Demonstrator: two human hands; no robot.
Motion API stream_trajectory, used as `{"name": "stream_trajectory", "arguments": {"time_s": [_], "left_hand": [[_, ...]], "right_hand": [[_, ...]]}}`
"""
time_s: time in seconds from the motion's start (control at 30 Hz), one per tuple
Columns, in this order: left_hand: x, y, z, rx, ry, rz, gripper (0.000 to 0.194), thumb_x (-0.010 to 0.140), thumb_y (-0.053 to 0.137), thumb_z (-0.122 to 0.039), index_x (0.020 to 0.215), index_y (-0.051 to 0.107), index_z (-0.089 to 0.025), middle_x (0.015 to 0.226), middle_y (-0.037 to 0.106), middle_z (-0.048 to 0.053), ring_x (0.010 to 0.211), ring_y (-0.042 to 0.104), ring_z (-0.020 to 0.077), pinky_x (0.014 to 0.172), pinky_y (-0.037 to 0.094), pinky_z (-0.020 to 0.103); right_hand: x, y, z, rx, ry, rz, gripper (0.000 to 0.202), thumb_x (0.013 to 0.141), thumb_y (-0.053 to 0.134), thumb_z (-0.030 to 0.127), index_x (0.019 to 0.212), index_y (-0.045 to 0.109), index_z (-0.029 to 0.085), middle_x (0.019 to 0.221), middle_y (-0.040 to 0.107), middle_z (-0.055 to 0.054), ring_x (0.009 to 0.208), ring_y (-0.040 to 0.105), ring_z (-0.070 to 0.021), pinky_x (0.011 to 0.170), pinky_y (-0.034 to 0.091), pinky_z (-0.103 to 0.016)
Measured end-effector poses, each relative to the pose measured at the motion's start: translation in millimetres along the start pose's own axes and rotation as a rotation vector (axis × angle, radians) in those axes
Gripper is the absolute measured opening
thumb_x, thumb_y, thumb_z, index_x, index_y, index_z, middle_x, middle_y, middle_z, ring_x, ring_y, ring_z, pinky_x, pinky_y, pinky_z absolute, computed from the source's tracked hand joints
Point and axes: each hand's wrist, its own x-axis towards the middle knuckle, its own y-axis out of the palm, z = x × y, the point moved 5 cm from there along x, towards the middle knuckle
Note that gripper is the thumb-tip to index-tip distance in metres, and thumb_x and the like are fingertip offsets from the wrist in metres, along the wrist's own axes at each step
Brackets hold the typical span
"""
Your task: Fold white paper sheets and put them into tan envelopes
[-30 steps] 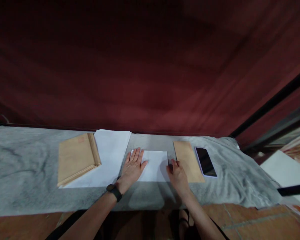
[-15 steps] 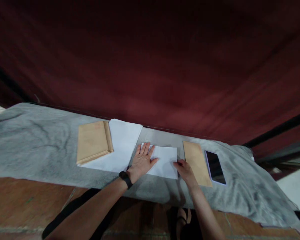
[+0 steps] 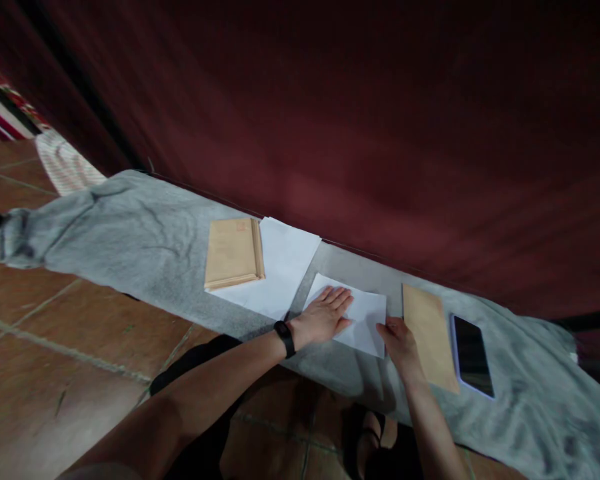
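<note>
A folded white sheet [image 3: 367, 317] lies on the grey cloth in front of me. My left hand [image 3: 326, 315], with a black band at the wrist, rests flat on its left part, fingers spread. At the sheet's right edge, my right hand [image 3: 399, 339] pinches the paper between thumb and curled fingers. Just right of that hand lies a single brown envelope [image 3: 430, 337]. To the left, a stack of brown envelopes [image 3: 231, 252] sits partly over larger white sheets [image 3: 287, 260].
A phone [image 3: 473, 355] in a light purple case lies beyond the single envelope. Grey cloth [image 3: 125, 230] covers the long narrow surface. A dark red fabric [image 3: 330, 147] rises behind it. Below are floor tiles [image 3: 80, 367] and my feet.
The view has swung left, so the things appear shifted to the right. My left hand has slid a little toward the middle of the folded sheet; my right hand remains at its right edge.
</note>
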Motion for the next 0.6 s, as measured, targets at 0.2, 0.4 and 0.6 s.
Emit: {"name": "stream_trajectory", "arguments": {"time_s": [0.2, 0.4, 0.6], "left_hand": [[-11.6, -0.3, -9.6, -0.042, 0.027, 0.039, 0.071, 0.101, 0.031, -0.059, 0.154, 0.031, -0.011, 0.162, 0.03, 0.015, 0.153, 0.018, 0.0232, 0.125, 0.007, 0.045], [-30.1, -4.7, -24.9, -0.108, 0.06, 0.05, 0.081, 0.097, 0.037, -0.066, 0.154, 0.028, -0.009, 0.163, 0.027, 0.017, 0.154, 0.015, 0.0248, 0.126, 0.01, 0.044], [-56.0, -14.2, -39.4, -0.176, 0.094, 0.14, 0.089, 0.094, 0.032, -0.073, 0.157, 0.023, -0.011, 0.165, 0.018, 0.017, 0.154, 0.01, 0.0262, 0.125, 0.013, 0.044]], "right_hand": [[1.4, -1.1, 0.9, -0.048, 0.002, 0.015, 0.021, 0.068, 0.058, 0.043, 0.074, 0.059, 0.024, 0.068, 0.066, -0.002, 0.067, 0.064, -0.0217, 0.064, 0.049, -0.032], [0.5, 0.6, 3.6, -0.057, -0.016, 0.011, 0.017, 0.069, 0.057, 0.041, 0.07, 0.057, 0.024, 0.068, 0.067, -0.002, 0.066, 0.063, -0.0201, 0.062, 0.049, -0.03], [-0.2, 2.3, 7.0, -0.076, -0.018, -0.015, 0.013, 0.07, 0.056, 0.038, 0.069, 0.056, 0.025, 0.065, 0.065, -0.001, 0.065, 0.063, -0.0195, 0.062, 0.048, -0.029]]}}
